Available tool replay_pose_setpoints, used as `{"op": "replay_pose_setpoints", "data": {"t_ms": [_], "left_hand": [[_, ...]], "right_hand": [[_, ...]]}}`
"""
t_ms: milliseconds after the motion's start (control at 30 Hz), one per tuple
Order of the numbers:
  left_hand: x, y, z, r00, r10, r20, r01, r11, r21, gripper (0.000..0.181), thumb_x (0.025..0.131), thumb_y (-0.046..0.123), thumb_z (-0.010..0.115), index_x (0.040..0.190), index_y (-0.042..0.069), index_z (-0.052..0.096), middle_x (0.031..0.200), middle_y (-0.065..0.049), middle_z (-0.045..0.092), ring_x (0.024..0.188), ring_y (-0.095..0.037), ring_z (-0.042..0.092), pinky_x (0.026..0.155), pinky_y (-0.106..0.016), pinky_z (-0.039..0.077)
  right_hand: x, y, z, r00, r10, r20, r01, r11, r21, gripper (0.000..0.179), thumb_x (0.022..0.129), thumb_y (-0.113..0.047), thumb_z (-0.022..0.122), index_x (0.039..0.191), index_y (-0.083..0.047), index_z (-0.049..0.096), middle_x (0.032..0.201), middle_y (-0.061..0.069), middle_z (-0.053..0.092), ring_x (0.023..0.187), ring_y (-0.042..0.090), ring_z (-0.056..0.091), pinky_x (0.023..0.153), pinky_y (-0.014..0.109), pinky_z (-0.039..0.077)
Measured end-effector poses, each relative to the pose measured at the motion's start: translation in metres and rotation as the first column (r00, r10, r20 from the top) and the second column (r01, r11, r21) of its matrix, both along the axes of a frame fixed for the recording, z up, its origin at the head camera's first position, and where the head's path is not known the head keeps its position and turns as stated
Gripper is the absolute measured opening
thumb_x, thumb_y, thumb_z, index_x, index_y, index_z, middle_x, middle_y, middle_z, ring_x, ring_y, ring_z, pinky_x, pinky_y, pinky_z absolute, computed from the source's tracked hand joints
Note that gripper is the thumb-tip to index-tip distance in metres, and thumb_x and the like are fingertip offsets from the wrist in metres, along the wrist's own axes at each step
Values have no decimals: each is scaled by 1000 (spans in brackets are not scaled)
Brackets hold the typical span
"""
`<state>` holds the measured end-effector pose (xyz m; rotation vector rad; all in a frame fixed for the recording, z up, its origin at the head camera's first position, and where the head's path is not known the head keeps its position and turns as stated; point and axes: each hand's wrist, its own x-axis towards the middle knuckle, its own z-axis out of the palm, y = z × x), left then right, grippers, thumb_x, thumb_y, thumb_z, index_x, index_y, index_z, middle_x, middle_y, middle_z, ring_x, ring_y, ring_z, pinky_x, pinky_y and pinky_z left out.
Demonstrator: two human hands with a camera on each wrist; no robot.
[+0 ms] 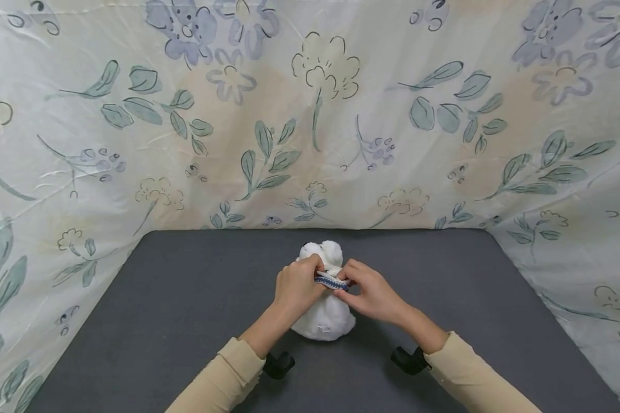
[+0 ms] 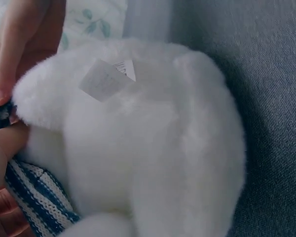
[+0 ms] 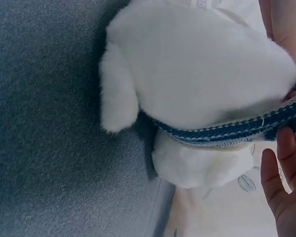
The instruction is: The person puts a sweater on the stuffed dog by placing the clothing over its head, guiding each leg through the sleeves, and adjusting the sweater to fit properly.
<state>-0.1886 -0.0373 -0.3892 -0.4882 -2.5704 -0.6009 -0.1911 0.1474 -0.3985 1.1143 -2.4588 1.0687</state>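
Observation:
A white plush toy sits upright on the grey table, its back and sewn-in label towards me in the head view. Round its neck runs a blue and white knitted scarf, also seen as a striped band in the right wrist view. My left hand grips the scarf on the left side of the neck. On the right side, my right hand pinches the scarf between thumb and fingers. The hands partly cover the toy's head and neck, and its face is turned away.
The dark grey table spreads out around the toy. A flowered cloth hangs behind the table and along both sides. Black wrist mounts sit under both forearms, close over the tabletop.

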Motion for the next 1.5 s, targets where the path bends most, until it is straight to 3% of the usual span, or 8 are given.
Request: {"op": "replay_pose_setpoints", "data": {"t_ms": [433, 600, 933, 1200, 1333, 1500], "left_hand": [[-1, -10, -2, 989, -134, 58, 134, 991, 3, 35, 70, 34, 79, 89, 17, 55, 81, 6, 55, 65, -7, 49, 53, -20, 39], [-2, -13, -4, 987, -149, 59, 152, 987, -53, 39, 69, 34, 79, 95, 17, 55, 88, 5, 54, 74, -9, 50, 58, -22, 43], [-3, -9, -3, 991, -82, 107, 84, 996, -21, 38, 70, 36, 79, 95, 19, 57, 83, 4, 62, 69, -9, 55, 52, -24, 42], [-6, -7, -5, 998, -16, 65, 18, 999, -35, 39, 68, 35, 80, 93, 18, 56, 76, 0, 63, 59, -12, 56, 47, -25, 39], [-7, -7, -7, 999, -26, 37, 27, 999, -39, 38, 69, 33, 80, 94, 18, 56, 78, 0, 65, 59, -13, 57, 47, -25, 40], [-7, -7, -7, 998, -46, 38, 47, 998, -35, 39, 68, 33, 80, 95, 18, 56, 82, 2, 67, 63, -14, 60, 49, -27, 43]], "right_hand": [[0, 1, -1, 994, -71, -84, 73, 997, 21, 19, 79, -17, 73, 91, -17, 59, 88, -9, 53, 79, 9, 50, 69, 23, 47], [0, 1, -2, 984, -106, -144, 111, 994, 25, 20, 77, -17, 74, 92, -17, 61, 92, -8, 54, 83, 8, 48, 71, 24, 46], [2, 1, -1, 971, -123, -207, 131, 991, 24, 22, 76, -18, 76, 92, -17, 61, 89, -10, 56, 81, 8, 50, 69, 23, 46], [1, 0, -4, 969, -103, -223, 114, 993, 37, 17, 78, -17, 73, 91, -17, 62, 86, -9, 57, 78, 7, 51, 67, 22, 46], [0, 0, -3, 947, -170, -272, 178, 984, 3, 11, 81, -13, 70, 89, -17, 64, 78, -9, 58, 69, 4, 50, 58, 20, 43], [-3, -1, 0, 916, -269, -297, 283, 959, 3, 18, 81, -10, 69, 96, -16, 63, 71, -8, 56, 62, 4, 51, 52, 19, 41]]}}
